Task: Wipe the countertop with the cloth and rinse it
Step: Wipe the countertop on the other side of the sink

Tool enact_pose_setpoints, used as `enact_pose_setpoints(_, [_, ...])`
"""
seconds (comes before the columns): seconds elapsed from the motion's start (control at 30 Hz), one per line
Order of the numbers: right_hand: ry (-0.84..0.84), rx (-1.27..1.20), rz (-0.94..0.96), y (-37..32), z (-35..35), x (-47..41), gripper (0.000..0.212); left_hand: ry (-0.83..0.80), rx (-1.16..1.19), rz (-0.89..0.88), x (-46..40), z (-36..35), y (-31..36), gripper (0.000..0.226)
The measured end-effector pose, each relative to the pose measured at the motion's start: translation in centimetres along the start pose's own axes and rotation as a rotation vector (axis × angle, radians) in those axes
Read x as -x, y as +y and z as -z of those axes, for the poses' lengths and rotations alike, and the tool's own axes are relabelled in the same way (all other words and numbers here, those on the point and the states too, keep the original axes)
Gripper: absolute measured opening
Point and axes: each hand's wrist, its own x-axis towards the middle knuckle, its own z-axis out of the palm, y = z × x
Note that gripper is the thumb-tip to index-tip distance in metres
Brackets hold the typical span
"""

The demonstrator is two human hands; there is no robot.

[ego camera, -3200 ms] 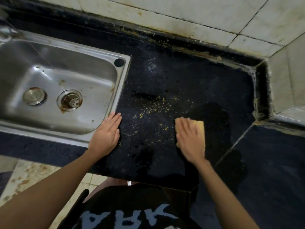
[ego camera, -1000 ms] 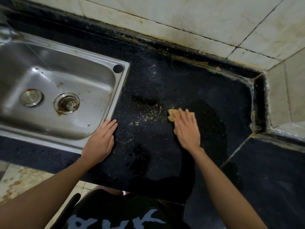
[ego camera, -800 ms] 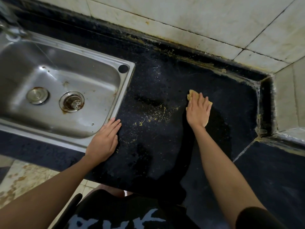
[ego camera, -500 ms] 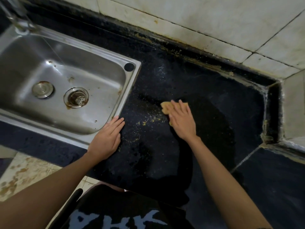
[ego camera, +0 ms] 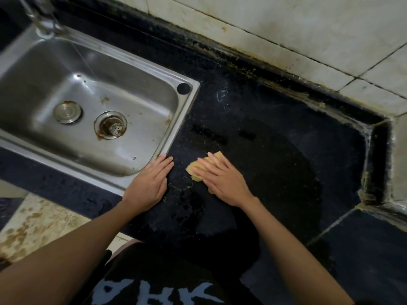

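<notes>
A small yellow cloth (ego camera: pixel 194 170) lies flat on the black speckled countertop (ego camera: pixel 275 133), just right of the sink's near corner. My right hand (ego camera: pixel 222 179) presses on it with straight fingers and covers most of it. My left hand (ego camera: pixel 149 183) rests flat on the counter beside the sink rim, a short gap from the cloth. Yellow crumbs dot the counter between and below the two hands. A darker wet patch spreads to the right of my right hand.
A steel sink (ego camera: pixel 185 106) with a drain strainer (ego camera: pixel 110 126) fills the left. A tap base (ego camera: pixel 44 23) stands at its back corner. Grimy tiled walls (ego camera: pixel 286 29) close the back and right, with a dirty recess (ego camera: pixel 376 164) in the corner.
My right hand slid the cloth back toward me and to the left, close to my left hand, sweeping over the crumbs. My left hand stayed put by the sink rim.
</notes>
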Motion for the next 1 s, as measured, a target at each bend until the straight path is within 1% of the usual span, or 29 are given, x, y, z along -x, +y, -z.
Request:
enact_pose_setpoints(0.03, [0.004, 0.041, 0.000, 1.6, 0.1, -0.1, 0.047, 0.001, -0.004, -0.001, 0.0, 0.0, 0.0, 0.050])
enact_pose_setpoints(0.07, [0.019, 0.074, -0.055, 3.3, 0.4, -0.6, 0.050, 0.003, -0.006, -0.002, 0.0, 0.0, -0.1, 0.050])
enact_pose_setpoints(0.13, [0.068, 0.058, -0.289, 6.3, 1.5, -2.2, 0.057, 0.006, -0.008, 0.000, 0.0, -0.1, -0.1, 0.050])
enact_pose_setpoints(0.2, [0.102, -0.016, -0.503, 7.6, 2.1, -3.5, 0.051, 0.005, -0.002, 0.000, 0.0, -0.1, -0.1, 0.051])
enact_pose_setpoints(0.27, [0.125, -0.035, -0.570, 6.8, 2.2, -4.4, 0.046, 0.008, 0.002, 0.000, 0.0, -0.1, -0.1, 0.051])
enact_pose_setpoints(0.3, [0.113, -0.008, -0.552, 5.7, 2.0, -4.5, 0.047, 0.010, 0.002, 0.001, 0.0, -0.1, -0.1, 0.051])
enact_pose_setpoints(0.33, [0.098, 0.037, -0.495, 4.3, 1.6, -4.4, 0.048, 0.011, 0.001, 0.002, 0.0, -0.1, -0.1, 0.051])
enact_pose_setpoints(0.4, [0.075, 0.110, -0.299, 0.5, 0.4, -3.6, 0.050, 0.012, -0.002, -0.003, 0.0, -0.1, -0.1, 0.051])
enact_pose_setpoints(0.47, [0.036, 0.059, -0.090, -3.0, -0.4, -1.2, 0.047, 0.015, -0.002, -0.007, 0.0, -0.1, -0.1, 0.051])
enact_pose_setpoints(0.5, [0.006, 0.022, 0.011, -3.6, -0.6, 0.2, 0.046, 0.014, 0.001, -0.007, 0.0, -0.2, -0.2, 0.050])
enact_pose_setpoints(0.57, [-0.023, 0.063, 0.143, -1.9, -0.7, 2.2, 0.044, 0.013, 0.004, -0.008, 0.1, -0.1, -0.2, 0.050])
enact_pose_setpoints(0.6, [0.000, 0.113, 0.145, -0.4, -0.6, 2.5, 0.045, 0.015, 0.005, -0.008, 0.1, -0.1, -0.2, 0.050])
enact_pose_setpoints(0.63, [0.027, 0.141, 0.082, 1.2, -0.4, 2.4, 0.046, 0.015, 0.004, -0.007, 0.0, 0.0, -0.2, 0.050])
enact_pose_setpoints(0.67, [0.048, 0.136, -0.045, 2.7, 0.1, 1.8, 0.048, 0.014, 0.001, -0.008, 0.0, 0.0, -0.1, 0.050])
enact_pose_setpoints(0.73, [0.093, 0.047, -0.353, 4.3, 1.1, -0.1, 0.053, 0.009, -0.002, -0.012, 0.2, 0.2, 0.0, 0.050])
enact_pose_setpoints(0.77, [0.106, 0.005, -0.475, 4.5, 1.5, -1.4, 0.051, 0.006, 0.003, -0.019, 0.3, 0.4, 0.1, 0.051])
enact_pose_setpoints(0.83, [0.137, -0.034, -0.600, 3.9, 2.0, -3.9, 0.048, 0.014, 0.032, -0.029, 0.6, 0.8, 0.0, 0.051])
enact_pose_setpoints(0.9, [0.140, -0.042, -0.611, 2.3, 2.2, -5.9, 0.047, 0.038, 0.069, -0.024, 1.2, 1.2, -0.4, 0.051])
enact_pose_setpoints(0.93, [0.134, -0.043, -0.564, 1.3, 2.0, -6.4, 0.048, 0.046, 0.082, -0.022, 1.6, 1.3, -0.6, 0.051])
enact_pose_setpoints(1.0, [0.120, -0.005, -0.363, -1.5, 1.2, -6.5, 0.049, 0.056, 0.091, -0.028, 2.4, 1.5, -1.1, 0.049])
